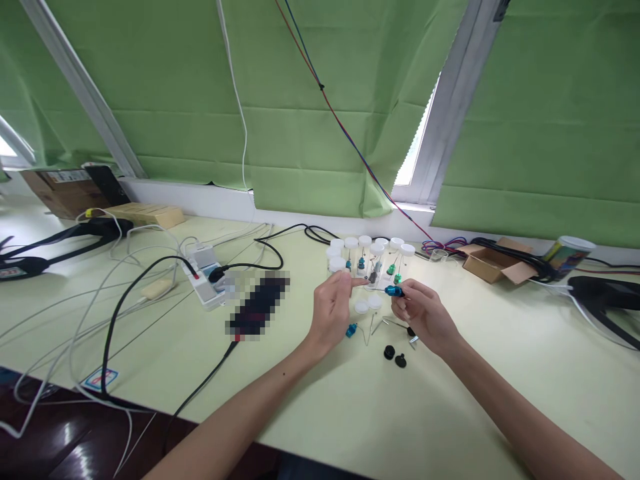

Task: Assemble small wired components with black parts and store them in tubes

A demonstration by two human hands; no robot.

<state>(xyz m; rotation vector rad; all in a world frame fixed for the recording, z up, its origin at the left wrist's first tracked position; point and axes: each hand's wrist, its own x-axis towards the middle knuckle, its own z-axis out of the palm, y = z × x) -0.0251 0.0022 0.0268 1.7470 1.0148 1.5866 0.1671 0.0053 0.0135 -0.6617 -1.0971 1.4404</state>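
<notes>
Both hands raised just above the desk [350, 413], near its middle. Right hand [423, 317] pinches a small blue-capped pin [395, 291] between thumb and forefinger, cap outward to the left; remaining fingers curled loosely. Left hand [333, 310] half closed, forefinger extended toward the blue cap and meeting the thin needle end, likely to steady it; whether it actually grips anything I cannot tell. Directly behind the hands, a cluster of clear vials with white caps [373, 257], several holding similar blue and green pins upright, kept within easy reach. On the desk under the hands: two loose white lids [367, 305], another blue pin [351, 330], thin bent wires [375, 325], two black knobs [395, 356]. Power strip [206, 283] and cables to the left; open cardboard box [493, 265] to the right.
</notes>
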